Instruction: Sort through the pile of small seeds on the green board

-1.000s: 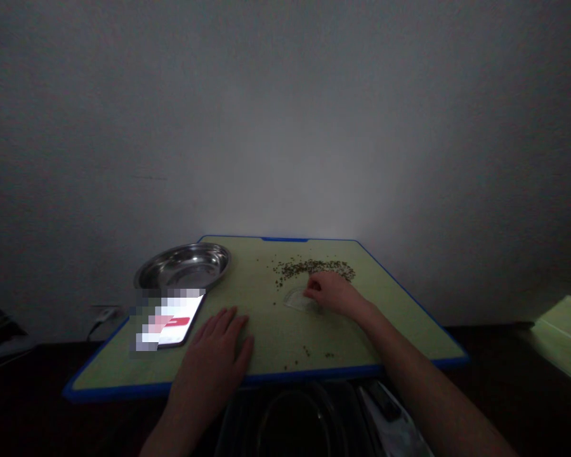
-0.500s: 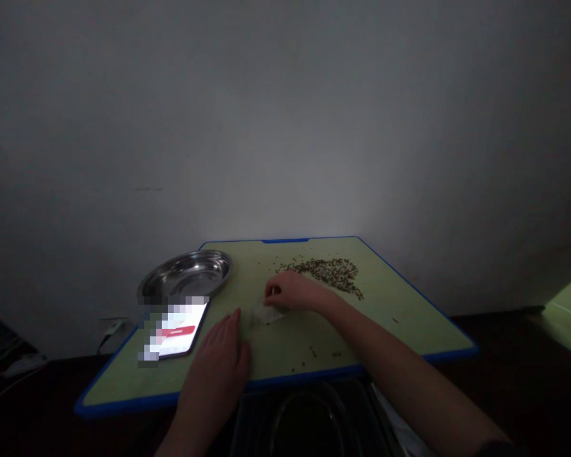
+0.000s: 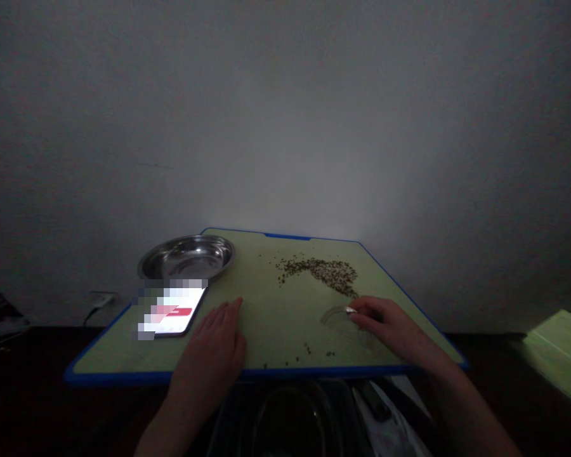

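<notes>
My right hand [image 3: 385, 320] pinches a clear plastic protractor [image 3: 334, 313] between thumb and fingertips, low over the right front part of the board. The protractor's curved edge points left, and part of it is hidden by my fingers. Just beyond lies a spread of small dark seeds or grains [image 3: 335, 273], whose exact kind I cannot make out. My left hand [image 3: 216, 339] rests palm down near the front edge, fingers stretched out, holding nothing. A few loose grains [image 3: 307, 348] are scattered between the two hands.
The yellow-green board [image 3: 261, 317] has a blue rim. At its left stand a shallow steel basin [image 3: 190, 257] and a lit phone [image 3: 176, 314], partly blurred out. A pale wall rises behind. Dark objects lie below the front edge, and another yellow-green surface [image 3: 561, 352] is at far right.
My right hand swept left with the protractor, then back to the right and nearer to me. The grain spread now reaches further toward me on its right side. My left hand stays in place.
</notes>
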### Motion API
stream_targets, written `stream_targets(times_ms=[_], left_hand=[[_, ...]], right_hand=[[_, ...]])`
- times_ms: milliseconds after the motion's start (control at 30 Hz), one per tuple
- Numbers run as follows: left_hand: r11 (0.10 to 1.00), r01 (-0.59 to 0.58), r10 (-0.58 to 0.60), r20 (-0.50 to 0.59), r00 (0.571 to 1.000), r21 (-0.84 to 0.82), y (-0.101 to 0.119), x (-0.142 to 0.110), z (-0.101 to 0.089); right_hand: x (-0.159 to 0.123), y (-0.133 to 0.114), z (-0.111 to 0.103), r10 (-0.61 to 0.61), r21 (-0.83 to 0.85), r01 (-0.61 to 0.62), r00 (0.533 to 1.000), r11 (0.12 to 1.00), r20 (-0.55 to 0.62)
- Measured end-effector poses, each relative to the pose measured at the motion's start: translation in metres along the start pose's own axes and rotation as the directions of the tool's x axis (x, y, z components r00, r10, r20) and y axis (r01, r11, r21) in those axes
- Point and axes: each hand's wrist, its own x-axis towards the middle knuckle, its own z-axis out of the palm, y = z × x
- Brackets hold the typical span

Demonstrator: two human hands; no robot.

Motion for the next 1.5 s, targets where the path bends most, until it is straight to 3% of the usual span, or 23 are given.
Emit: stream_targets(times_ms=[133, 300, 500, 733, 900, 1033, 1200, 1333, 1500], left_hand=[[1.0, 0.002, -0.002, -0.016, 1.0, 0.023, 0.001, 0.0, 0.0], [0.999, -0.013, 0.013, 0.012, 1.0, 0.051, 0.0, 0.001, -0.002], [0.999, -0.014, 0.015, -0.013, 1.0, 0.032, -0.002, 0.002, 0.0], [0.998, -0.032, 0.032, -0.001, 0.999, 0.048, -0.005, 0.001, 0.002], [0.998, -0.027, 0.027, 0.005, 1.0, 0.053, -0.007, 0.0, 0.004], [0.999, -0.015, 0.015, 0.007, 1.0, 0.047, -0.005, 0.0, 0.003], [0.999, -0.023, 0.023, -0.011, 1.0, 0.036, -0.001, 0.0, -0.001], [0.999, -0.034, 0.035, -0.021, 0.999, 0.036, 0.001, -0.001, -0.002], [0.997, -0.052, 0.053, -0.024, 0.998, 0.052, 0.001, -0.001, 0.0]], right_hand=[[-0.034, 0.019, -0.004, 0.111, 0.008, -0.111, 0.993, 0.994, -0.031], [-0.04, 0.025, 0.007, 0.15, 0.046, -0.149, 0.988, 0.988, -0.022], [-0.017, 0.018, 0.013, 0.072, -0.007, -0.072, 0.997, 0.997, -0.019], [0.031, 0.007, 0.026, 0.028, -0.157, -0.034, 0.999, 0.987, -0.041], [0.064, 0.014, 0.02, 0.026, -0.256, -0.063, 0.989, 0.964, -0.145], [0.067, 0.016, 0.009, -0.006, -0.262, -0.053, 0.975, 0.964, -0.22], [0.046, 0.011, 0.007, -0.081, -0.105, 0.073, 0.994, 0.992, -0.079], [0.03, 0.014, 0.014, -0.031, -0.046, 0.033, 0.998, 0.998, 0.058], [0.022, 0.008, 0.03, 0.004, -0.075, 0.005, 0.994, 0.997, 0.11]])
